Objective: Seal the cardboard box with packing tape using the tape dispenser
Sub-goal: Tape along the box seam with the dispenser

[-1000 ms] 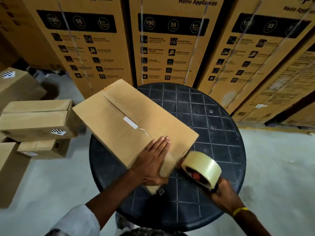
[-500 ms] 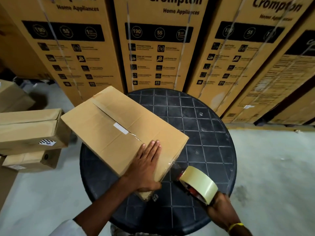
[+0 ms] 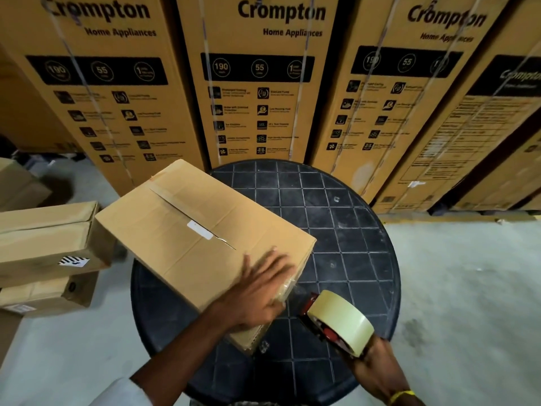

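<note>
Dim warm indoor light, wide-angle bowing at the edges, motion blur on the left hand (image 3: pixel 257 291).

Hands, box and tape on a round dark desk

A cardboard box (image 3: pixel 187 238) lies at an angle on the left part of the desk (image 3: pixel 351 230), a white label (image 3: pixel 200 230) on its top seam. The left hand (image 3: pixel 257 297), blurred, lies flat on the box's near corner with its fingers (image 3: pixel 275 259) spread. At lower right, the right hand (image 3: pixel 377 370), with a yellow wristband (image 3: pixel 402 395), grips a red tape dispenser (image 3: pixel 330 326) just beside that corner. Tall printed cartons (image 3: pixel 257 83) fill the top of the frame, and smaller boxes (image 3: pixel 44 238) are stacked at the left.
</note>
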Demonstrator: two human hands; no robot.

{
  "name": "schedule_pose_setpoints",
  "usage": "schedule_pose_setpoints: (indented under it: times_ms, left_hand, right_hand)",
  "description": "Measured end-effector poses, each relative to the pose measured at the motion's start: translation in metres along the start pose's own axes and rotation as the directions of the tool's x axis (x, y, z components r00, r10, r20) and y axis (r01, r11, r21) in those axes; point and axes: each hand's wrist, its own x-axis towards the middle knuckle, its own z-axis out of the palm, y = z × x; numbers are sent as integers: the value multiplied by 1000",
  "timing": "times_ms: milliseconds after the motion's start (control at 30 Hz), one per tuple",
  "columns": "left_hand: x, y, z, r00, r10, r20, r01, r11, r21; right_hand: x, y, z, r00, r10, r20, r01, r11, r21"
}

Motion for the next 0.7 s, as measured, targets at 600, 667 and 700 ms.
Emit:
schedule_pose_setpoints:
  times_ms: [600, 667, 700]
  left_hand:
    - [45, 28, 9, 998, 50, 32, -52, 994, 95]
    - [43, 31, 7, 999, 33, -13, -32, 999, 40]
    - [43, 32, 6, 999, 29, -22, -28, 1000, 12]
  right_hand:
    - [7, -16, 10, 994, 107, 31, -104, 991, -84]
    - [13, -11, 7, 979, 171, 109, -160, 982, -102]
    - [12, -4, 6, 965, 214, 149, -195, 971, -135]
